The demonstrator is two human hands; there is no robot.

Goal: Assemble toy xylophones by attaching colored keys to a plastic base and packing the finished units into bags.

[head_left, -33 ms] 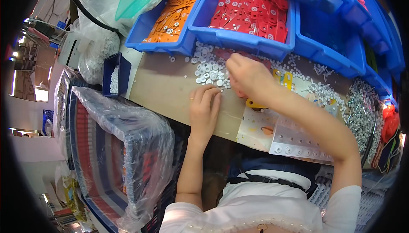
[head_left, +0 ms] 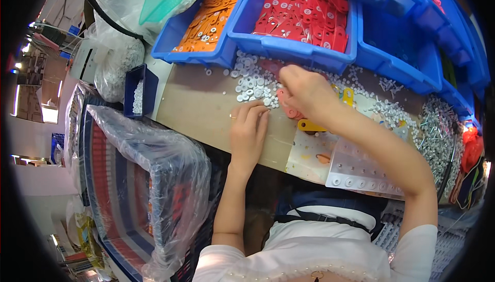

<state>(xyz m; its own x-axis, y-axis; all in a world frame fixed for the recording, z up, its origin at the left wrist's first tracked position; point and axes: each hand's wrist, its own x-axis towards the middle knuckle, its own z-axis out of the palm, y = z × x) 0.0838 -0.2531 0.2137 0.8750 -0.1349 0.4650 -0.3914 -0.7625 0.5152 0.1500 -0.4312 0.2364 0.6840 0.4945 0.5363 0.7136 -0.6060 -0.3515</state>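
Observation:
My left hand (head_left: 249,130) rests on the tabletop at the near edge of a pile of white plastic washers (head_left: 252,87). Its fingers are bent loosely, a little apart, and I see nothing held in them. My right hand (head_left: 303,90) is closed, knuckles up, just right of the washers. Whatever its fingertips pinch is hidden beneath it. Red flat pieces with round holes (head_left: 286,104) lie partly under that hand. Close to its wrist are yellow strips with holes (head_left: 311,125).
Blue bins hold orange strips (head_left: 214,16) and red strips (head_left: 304,11). A small dark blue box (head_left: 141,92) of white bits stands left. A clear tray (head_left: 363,171) lies at the front right; metal fasteners (head_left: 437,132) heap beyond. A plastic-wrapped striped bag (head_left: 149,179) sits left.
My right hand has shifted slightly right and nearer, so more of the red pieces beside it shows. The left hand has barely moved.

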